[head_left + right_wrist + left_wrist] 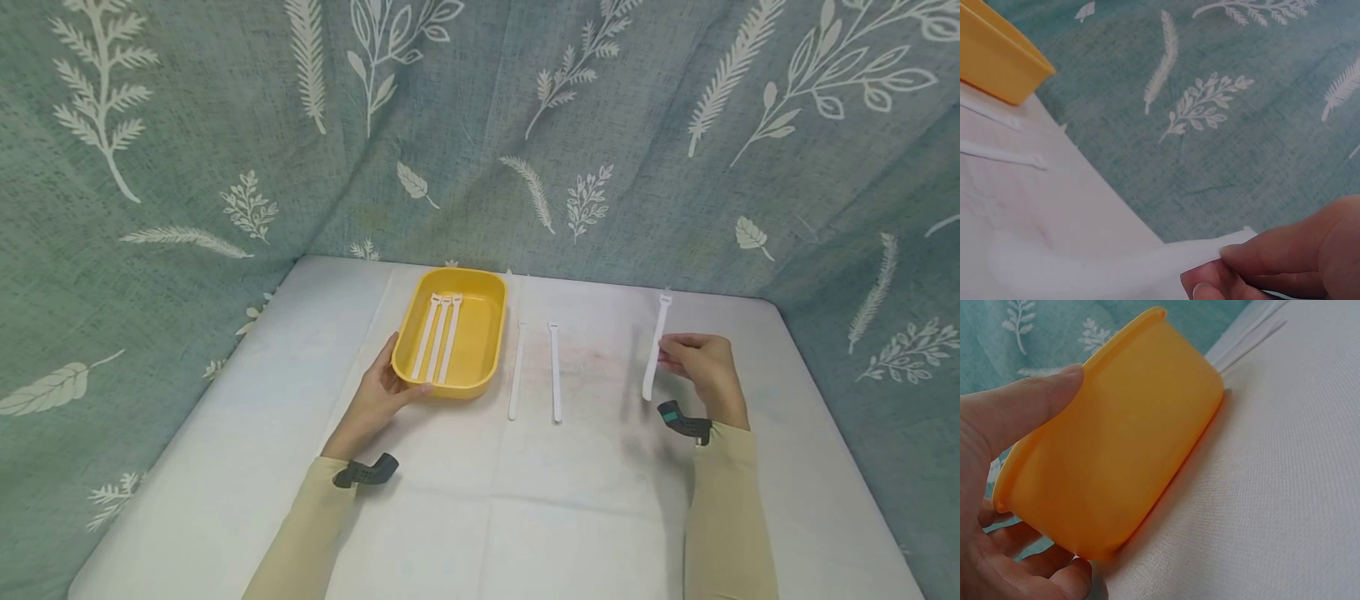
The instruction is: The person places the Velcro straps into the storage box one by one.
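Observation:
My left hand grips the near left corner of a yellow plastic tray, thumb on its rim and fingers round the outer side. Inside the tray, three white cable ties, strap-like with slotted heads, lie side by side toward the left. Between thumb and fingers, my right hand pinches another white cable tie, held above the table with its slotted head pointing away. The right wrist view shows this held cable tie blurred and close up.
Two more cable ties, one beside the tray and another farther right, lie roughly parallel on the white-covered table. A green leaf-patterned curtain hangs behind the table and along both sides.

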`<state>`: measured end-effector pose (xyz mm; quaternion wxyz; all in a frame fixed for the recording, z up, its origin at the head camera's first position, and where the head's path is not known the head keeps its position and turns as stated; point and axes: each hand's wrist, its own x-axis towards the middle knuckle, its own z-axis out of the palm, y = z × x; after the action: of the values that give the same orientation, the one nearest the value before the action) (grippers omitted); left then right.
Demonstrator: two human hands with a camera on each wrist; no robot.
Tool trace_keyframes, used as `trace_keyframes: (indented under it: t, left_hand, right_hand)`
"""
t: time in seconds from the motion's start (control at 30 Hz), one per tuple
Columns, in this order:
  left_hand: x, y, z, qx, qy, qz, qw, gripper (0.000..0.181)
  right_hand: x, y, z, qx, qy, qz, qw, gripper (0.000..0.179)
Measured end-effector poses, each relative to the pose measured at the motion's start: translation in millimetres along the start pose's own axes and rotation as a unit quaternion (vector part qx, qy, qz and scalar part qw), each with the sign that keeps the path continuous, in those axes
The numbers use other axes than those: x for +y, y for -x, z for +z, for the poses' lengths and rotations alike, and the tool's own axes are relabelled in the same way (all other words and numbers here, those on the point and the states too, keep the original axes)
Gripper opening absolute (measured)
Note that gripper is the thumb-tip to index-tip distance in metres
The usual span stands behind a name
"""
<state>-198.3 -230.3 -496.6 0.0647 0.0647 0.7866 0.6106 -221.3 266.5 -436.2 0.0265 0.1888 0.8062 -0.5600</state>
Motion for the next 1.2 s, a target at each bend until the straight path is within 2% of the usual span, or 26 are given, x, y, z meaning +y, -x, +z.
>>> trace_keyframes:
  t: [0.47,0.77,1.07,1.2]
  left_hand:
    - [-1.7,-1.1,0.8,0.001,0.0,0.001,1.0,0.117]
    - [-4.7,-2.6,0.2,0.003,-0.008,0.008,0.9999,0.116]
    - [-4.7,-2.8,0.9,0.001,0.004,-0.001,1.0,0.116]
    - [-3.6,-2.9,0.5,0.004,0.001,-0.004,1.0,0.117]
  right_hand:
    - [-8.3,3.6,3.7,0.001,-0.025,-0.003,0.9997,0.044]
    - [-11.8,4.9,11.4,-0.004,-0.06,-0.026,0.9979,0.046]
    - [-21.4,2.9,19.1,-0.04,-0.061,-0.044,0.9964,0.046]
    - [-27.9,2.3,25.3,-0.04,-0.055,-0.046,0.9966,0.046]
